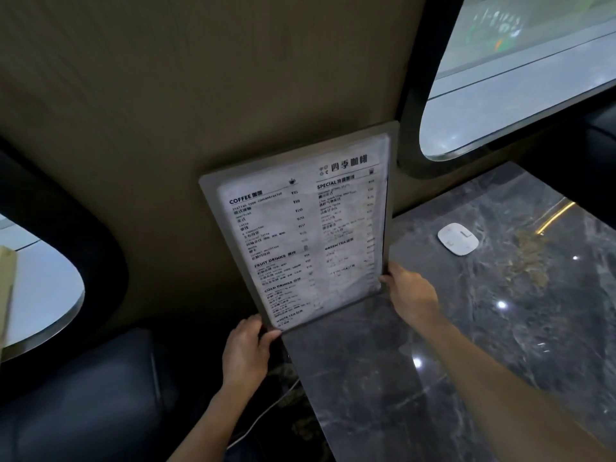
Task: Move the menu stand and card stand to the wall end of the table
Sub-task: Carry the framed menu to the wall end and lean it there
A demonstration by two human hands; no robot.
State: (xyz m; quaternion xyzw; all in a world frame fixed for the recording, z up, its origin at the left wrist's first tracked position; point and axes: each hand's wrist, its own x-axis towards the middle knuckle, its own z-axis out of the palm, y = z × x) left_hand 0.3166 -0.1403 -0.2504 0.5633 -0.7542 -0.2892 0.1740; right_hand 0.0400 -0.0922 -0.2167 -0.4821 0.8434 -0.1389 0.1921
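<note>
The menu stand (300, 228), a grey-framed upright sheet printed with a drinks list, stands at the wall end of the dark marble table (383, 378), its back close to the brown wall. My left hand (248, 348) grips its lower left corner, off the table's left edge. My right hand (411, 291) holds its lower right edge, thumb on the frame. No card stand shows in view.
A small white rounded device (459, 239) lies on the table to the right of the menu stand. A dark-framed window (516, 78) is above the table at right. A dark padded seat (83, 395) sits left of the table, with a white cable (266, 415) beside it.
</note>
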